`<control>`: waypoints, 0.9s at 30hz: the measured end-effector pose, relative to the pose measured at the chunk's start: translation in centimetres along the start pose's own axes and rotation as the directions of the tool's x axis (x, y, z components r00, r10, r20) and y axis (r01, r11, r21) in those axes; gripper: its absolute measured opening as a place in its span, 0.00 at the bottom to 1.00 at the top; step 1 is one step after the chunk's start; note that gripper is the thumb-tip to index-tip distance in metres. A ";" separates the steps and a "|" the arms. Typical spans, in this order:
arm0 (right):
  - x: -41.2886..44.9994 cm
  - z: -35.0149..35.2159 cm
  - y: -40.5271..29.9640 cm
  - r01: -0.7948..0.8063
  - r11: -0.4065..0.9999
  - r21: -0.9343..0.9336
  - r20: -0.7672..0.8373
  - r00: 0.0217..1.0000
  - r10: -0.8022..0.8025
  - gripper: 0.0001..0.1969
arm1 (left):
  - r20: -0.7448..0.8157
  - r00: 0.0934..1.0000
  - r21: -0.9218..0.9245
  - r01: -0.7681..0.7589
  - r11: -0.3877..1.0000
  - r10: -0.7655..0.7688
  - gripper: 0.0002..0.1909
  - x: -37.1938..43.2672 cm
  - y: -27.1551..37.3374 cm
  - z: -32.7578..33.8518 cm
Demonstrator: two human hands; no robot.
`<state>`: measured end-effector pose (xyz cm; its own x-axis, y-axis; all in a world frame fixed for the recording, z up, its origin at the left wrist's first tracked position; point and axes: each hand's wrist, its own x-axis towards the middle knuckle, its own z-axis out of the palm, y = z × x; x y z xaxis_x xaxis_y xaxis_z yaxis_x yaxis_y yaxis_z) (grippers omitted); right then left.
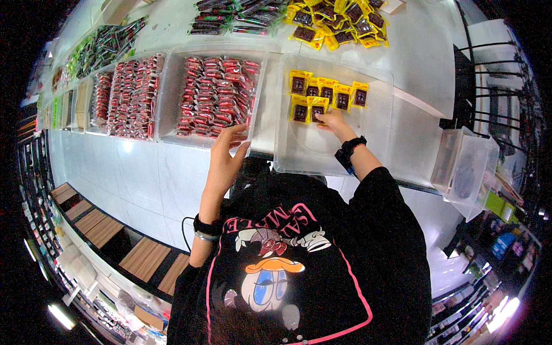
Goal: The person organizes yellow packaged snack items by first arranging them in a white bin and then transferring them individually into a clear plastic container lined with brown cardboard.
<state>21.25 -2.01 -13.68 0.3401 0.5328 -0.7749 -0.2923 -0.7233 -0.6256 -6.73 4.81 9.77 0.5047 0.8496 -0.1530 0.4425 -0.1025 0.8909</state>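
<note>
My right hand [334,120] reaches into a clear plastic bin [282,146], its fingers on the lower edge of a yellow snack packet [318,110] with a dark window. Several more such packets [342,98] lie flat around it in loose rows. At the near right corner of another clear bin [172,47], my left hand [230,142] rests with its fingers spread and curved over the wall. That bin holds packed columns of small red-and-clear wrapped snacks [215,95]. Part of the right fingertips' contact is too small to make out.
A heap of yellow packets [340,21] lies on the white table [422,56] behind the right bin. Green-and-dark snack sticks [241,17] lie further left. More filled bins [133,95] line the left side. Nested clear containers [465,168] stand at the right edge.
</note>
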 end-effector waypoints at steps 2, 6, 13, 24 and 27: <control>0.0 -0.1 0.2 0.045 0.991 -0.127 -0.022 0.999 -0.048 0.16 | 0.007 1.000 -0.004 0.009 1.000 -0.009 0.18 0.0 -0.1 0.1; -1.0 0.0 -1.2 0.021 0.919 -0.393 -0.036 0.999 -0.038 0.18 | 0.001 1.000 -0.013 0.011 1.000 -0.011 0.17 0.1 -0.4 0.2; -4.4 -1.8 -9.1 0.228 0.879 -0.420 0.054 0.972 -0.227 0.22 | 0.003 1.000 -0.045 0.020 0.999 -0.020 0.17 0.0 -0.6 0.1; -0.3 -4.6 -26.5 0.437 0.070 -0.897 0.119 0.392 -0.912 0.27 | -0.003 1.000 -0.022 0.023 0.999 -0.023 0.15 0.5 0.4 0.0; 1.4 -3.9 -27.1 0.296 -0.130 -0.946 0.240 0.376 -0.895 0.25 | -0.003 1.000 0.050 0.000 0.999 0.000 0.15 0.5 0.8 -0.3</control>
<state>33.14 16.58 2.57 0.1747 0.9532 0.2466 0.9844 -0.1642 -0.0628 -6.34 5.24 10.52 0.5026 0.8510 -0.1521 0.4793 -0.1279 0.8683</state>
